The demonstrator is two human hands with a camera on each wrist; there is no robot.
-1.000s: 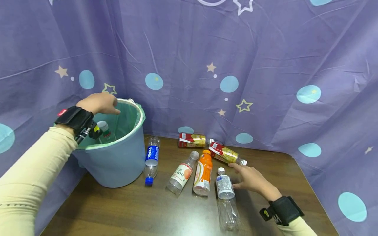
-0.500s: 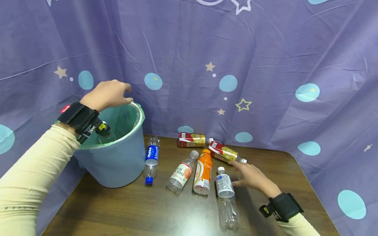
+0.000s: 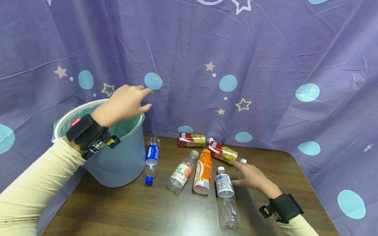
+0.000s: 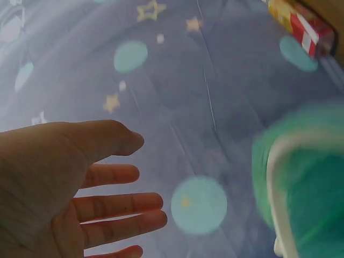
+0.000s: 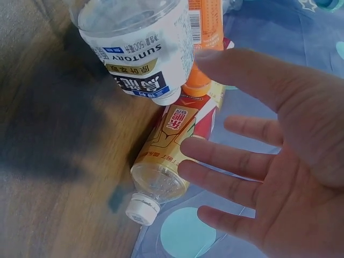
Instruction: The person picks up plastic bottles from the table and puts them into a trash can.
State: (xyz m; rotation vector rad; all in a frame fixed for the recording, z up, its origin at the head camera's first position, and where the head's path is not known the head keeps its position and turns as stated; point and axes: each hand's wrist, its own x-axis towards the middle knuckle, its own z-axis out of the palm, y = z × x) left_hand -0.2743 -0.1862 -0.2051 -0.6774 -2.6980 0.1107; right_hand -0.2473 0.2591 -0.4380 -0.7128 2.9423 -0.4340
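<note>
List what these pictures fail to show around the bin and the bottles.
- Inside of the blue bin: head view, the left hand and wrist strap cover it; left wrist view shows only a blurred rim.
- Far red-and-gold bottle: head view, label too small to read.
- Clear bottle: right wrist view, base cut off by the top edge.
- Right hand: whether it touches that bottle is unclear.

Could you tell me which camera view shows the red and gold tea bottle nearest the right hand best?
Right wrist: red and gold tea bottle fills the frame, label and cap sharp. Head shows it whole but small. Left wrist misses it.
</note>
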